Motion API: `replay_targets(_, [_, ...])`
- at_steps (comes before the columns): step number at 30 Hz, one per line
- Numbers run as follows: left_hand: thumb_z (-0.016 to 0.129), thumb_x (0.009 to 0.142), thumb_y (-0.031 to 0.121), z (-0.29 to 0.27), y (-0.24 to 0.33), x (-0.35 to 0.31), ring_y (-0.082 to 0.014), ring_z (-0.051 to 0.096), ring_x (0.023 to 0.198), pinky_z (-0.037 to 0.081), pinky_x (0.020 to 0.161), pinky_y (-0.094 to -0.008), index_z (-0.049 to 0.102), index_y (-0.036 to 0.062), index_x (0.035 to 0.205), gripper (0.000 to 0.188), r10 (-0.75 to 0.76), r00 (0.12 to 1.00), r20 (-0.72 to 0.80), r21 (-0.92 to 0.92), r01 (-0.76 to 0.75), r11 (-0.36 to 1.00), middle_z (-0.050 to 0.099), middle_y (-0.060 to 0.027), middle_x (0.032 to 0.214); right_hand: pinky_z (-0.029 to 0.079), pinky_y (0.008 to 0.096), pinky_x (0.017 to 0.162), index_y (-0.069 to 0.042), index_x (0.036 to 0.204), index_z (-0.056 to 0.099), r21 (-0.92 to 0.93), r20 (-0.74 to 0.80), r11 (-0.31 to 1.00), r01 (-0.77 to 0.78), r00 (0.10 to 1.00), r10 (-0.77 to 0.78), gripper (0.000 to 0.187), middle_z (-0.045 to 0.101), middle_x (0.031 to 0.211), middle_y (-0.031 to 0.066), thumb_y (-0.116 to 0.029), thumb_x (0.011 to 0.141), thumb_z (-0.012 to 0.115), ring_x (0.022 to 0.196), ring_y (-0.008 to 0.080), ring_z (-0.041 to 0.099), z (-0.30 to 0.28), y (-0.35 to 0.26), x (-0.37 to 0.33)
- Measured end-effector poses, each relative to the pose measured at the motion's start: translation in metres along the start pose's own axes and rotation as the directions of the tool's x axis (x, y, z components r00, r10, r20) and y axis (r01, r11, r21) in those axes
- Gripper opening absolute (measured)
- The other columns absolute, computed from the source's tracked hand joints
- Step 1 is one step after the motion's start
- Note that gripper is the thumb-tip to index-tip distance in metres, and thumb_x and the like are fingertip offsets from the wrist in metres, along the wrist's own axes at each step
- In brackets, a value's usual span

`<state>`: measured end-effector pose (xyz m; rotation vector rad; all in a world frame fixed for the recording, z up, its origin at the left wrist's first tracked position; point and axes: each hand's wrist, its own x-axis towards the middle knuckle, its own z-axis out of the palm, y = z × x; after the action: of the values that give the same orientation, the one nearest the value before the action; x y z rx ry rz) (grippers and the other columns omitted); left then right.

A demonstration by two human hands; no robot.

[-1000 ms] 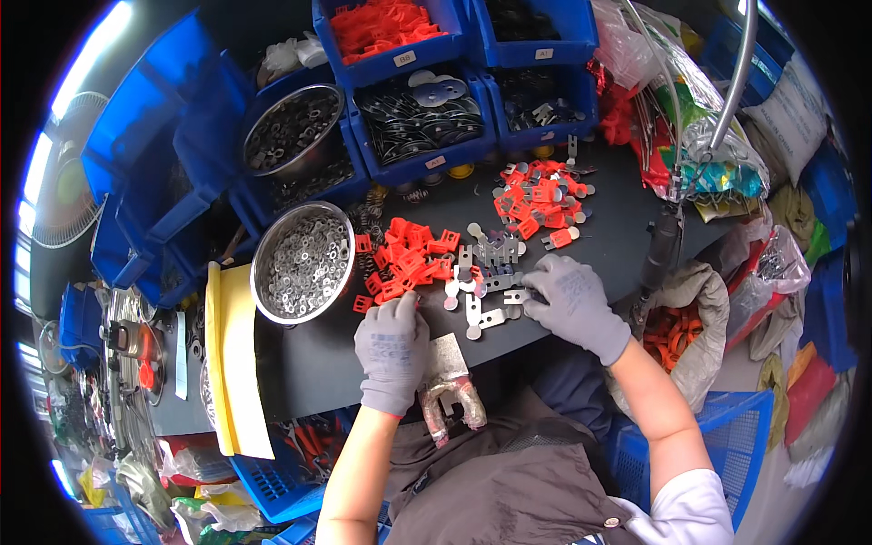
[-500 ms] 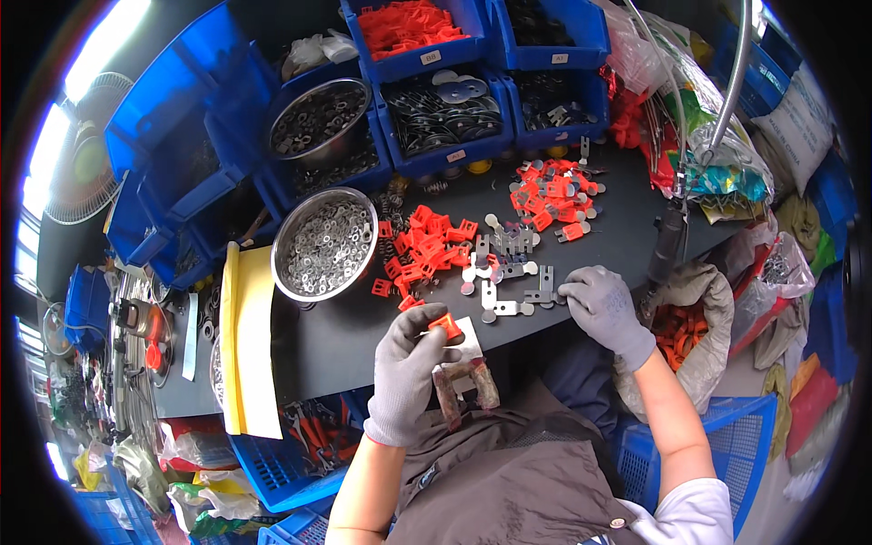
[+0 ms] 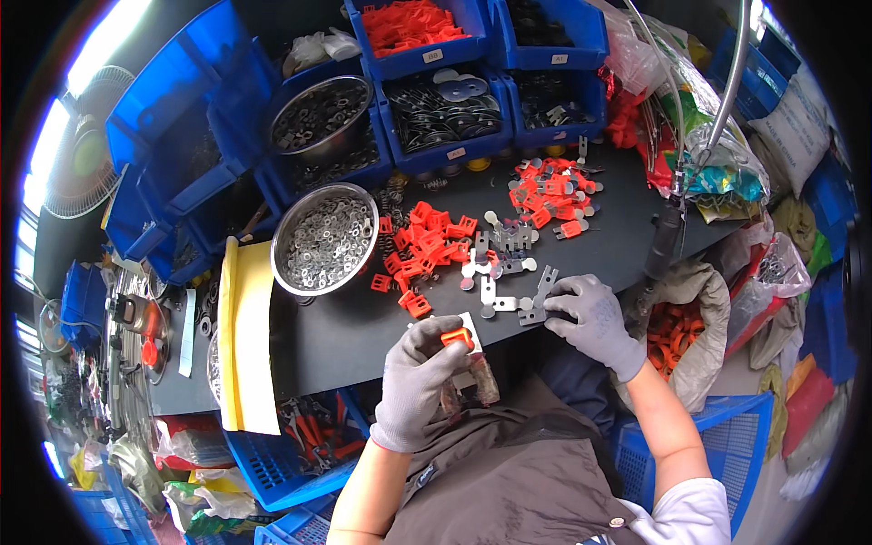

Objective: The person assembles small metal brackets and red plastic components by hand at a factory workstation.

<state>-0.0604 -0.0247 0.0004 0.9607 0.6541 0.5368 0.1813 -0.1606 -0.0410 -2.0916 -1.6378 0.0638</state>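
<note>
My left hand (image 3: 413,381), in a grey glove, pinches an orange plastic clip (image 3: 457,339) between thumb and fingers. The clip is just above a small pale metal plate at the table's front edge, with a worn brown block (image 3: 484,381) below it. My right hand (image 3: 595,327), gloved too, has its fingers curled at the edge of a flat metal bracket (image 3: 534,315); the fingertips are partly hidden. Another slotted bracket (image 3: 546,283) lies slanted against it. More brackets with round ends (image 3: 500,302) lie to the left. Behind my left hand is a heap of orange clips (image 3: 422,250).
A steel bowl of small metal parts (image 3: 327,241) stands left of the clips. Clips joined with metal pieces (image 3: 549,195) lie farther back. Blue bins (image 3: 445,159) line the rear. A yellow folder (image 3: 247,336) stands at left; a dark tool (image 3: 668,236) hangs at right.
My right hand has moved left and nearer to me, and the brackets at its fingers have shifted and tilted. The left hand has lowered slightly, turning the clip.
</note>
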Motion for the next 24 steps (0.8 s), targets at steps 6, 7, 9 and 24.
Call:
replay_targets(6, [0.065,0.089,0.004,0.000,-0.007,0.001,-0.0122,0.064,0.087,0.052,0.080,-0.0263,0.059,-0.0042,0.118,0.030,-0.033,0.999,0.018,0.007,0.033,0.999,0.066,-0.0068,0.102,0.052,0.0363,0.071,-0.009,0.091,0.070,0.118,-0.200,0.991,0.066,0.979,-0.042,0.015,0.066,0.087,0.0055,-0.015,0.078,0.071,0.080,0.0212,0.064,0.007,0.008,0.006])
replay_targets(7, [0.065,0.090,0.005,0.000,-0.007,0.001,-0.0120,0.064,0.086,0.052,0.080,-0.0261,0.059,-0.0040,0.118,0.030,-0.044,0.999,0.010,0.000,0.044,0.999,0.066,-0.0067,0.102,0.052,0.0363,0.071,-0.009,0.091,0.070,0.122,-0.198,0.990,0.068,0.979,-0.043,0.015,0.066,0.087,0.0055,-0.015,0.078,0.071,0.080,0.0212,0.064,0.005,-0.001,0.006])
replay_targets(9, [0.065,0.090,0.005,0.000,-0.008,0.002,-0.0118,0.064,0.086,0.052,0.080,-0.0260,0.059,-0.0039,0.118,0.030,-0.035,0.999,0.014,-0.020,0.036,0.999,0.066,-0.0064,0.101,0.049,0.0292,0.061,-0.004,0.095,0.067,0.722,0.156,0.567,-0.397,0.891,0.426,0.011,0.064,0.076,0.0076,-0.010,0.086,0.064,0.063,0.0140,0.062,-0.007,-0.037,0.006])
replay_targets(24, [0.067,0.088,0.004,-0.001,0.010,-0.014,-0.0056,0.062,0.084,0.052,0.075,-0.0217,0.066,-0.0021,0.111,0.024,-0.107,0.943,0.316,0.246,0.027,0.969,0.069,-0.0035,0.095,0.047,0.0236,0.051,0.001,0.089,0.065,0.743,0.632,0.355,-0.567,0.770,-0.093,0.012,0.068,0.077,0.0020,-0.010,0.083,0.071,0.061,0.0063,0.062,-0.059,-0.082,0.012])
